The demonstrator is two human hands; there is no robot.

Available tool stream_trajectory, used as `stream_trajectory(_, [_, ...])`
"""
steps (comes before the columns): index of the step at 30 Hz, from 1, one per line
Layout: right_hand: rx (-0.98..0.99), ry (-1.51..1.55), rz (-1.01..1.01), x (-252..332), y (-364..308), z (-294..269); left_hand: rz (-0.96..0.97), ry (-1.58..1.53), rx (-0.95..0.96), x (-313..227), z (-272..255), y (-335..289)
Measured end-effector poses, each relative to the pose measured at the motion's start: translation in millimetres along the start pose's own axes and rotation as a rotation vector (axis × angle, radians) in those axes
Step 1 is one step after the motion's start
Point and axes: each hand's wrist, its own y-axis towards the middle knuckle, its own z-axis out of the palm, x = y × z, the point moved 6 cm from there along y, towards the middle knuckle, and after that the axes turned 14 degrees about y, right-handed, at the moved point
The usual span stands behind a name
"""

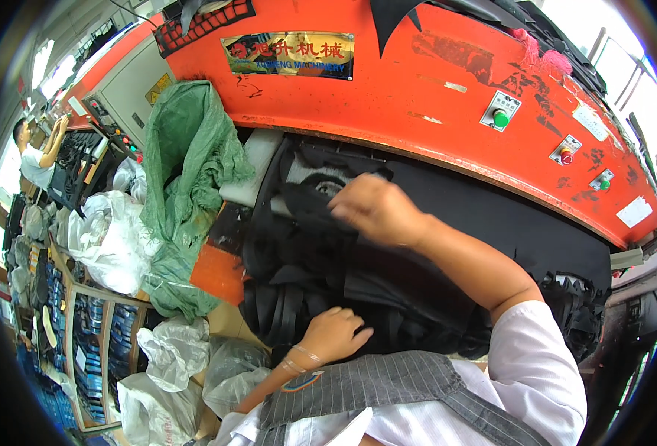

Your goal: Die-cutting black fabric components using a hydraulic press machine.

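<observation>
My right hand reaches over the black material on the machine's bed, smeared by motion, with its fingers bent toward a dark strip piece. Whether it grips that piece cannot be made out. Close to my body, my left hand hovers at the near edge of a heap of black cut strips, its fingers and thumb apart and nothing seen between them. A flat black sheet stretches to the right under the machine's beam.
An orange machine beam with buttons spans the far side. To the left hang a green woven sack and white plastic bags. Shelves with blue items stand lower left. Another person works at the far left.
</observation>
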Motion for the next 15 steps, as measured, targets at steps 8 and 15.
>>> stream_trajectory(8, [-0.153, -0.455, 0.458, -133, -57, -13, -0.028, -0.419, -0.454, 125, -126, 28])
stream_trajectory(15, [0.073, -0.552, 0.640, -126, -49, 33, 0.049, 0.127, -0.478, 229, -97, 147])
